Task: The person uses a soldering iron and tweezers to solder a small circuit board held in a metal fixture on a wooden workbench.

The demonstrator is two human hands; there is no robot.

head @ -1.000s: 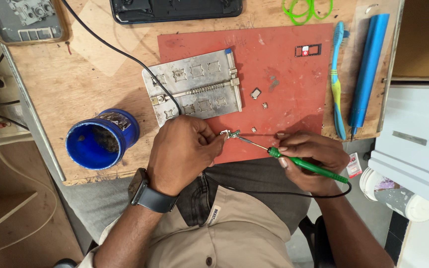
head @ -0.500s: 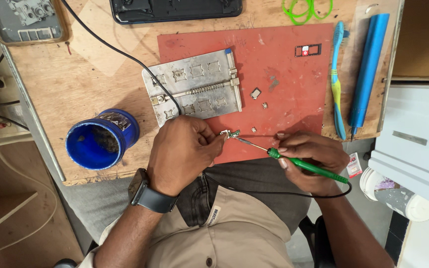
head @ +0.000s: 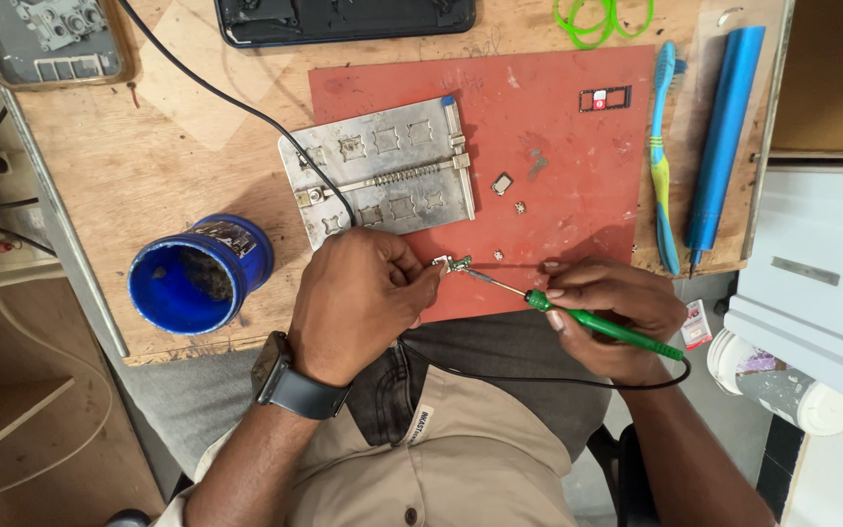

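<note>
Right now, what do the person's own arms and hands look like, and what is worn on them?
Both forearms are bare, with no sleeves or gloves in view. The left hand has a dark smartwatch with a dark grey band on its wrist. The right hand wears nothing; no rings show on either.

The left hand [head: 358, 303] pinches a small metal circuit part [head: 457, 263] over the red rubber mat [head: 578, 166]. The right hand [head: 612, 312] holds a green-handled soldering iron [head: 602, 325], tip touching the part.

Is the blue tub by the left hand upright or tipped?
Upright: the blue tub stands on the wooden table, its open mouth facing up.
</note>
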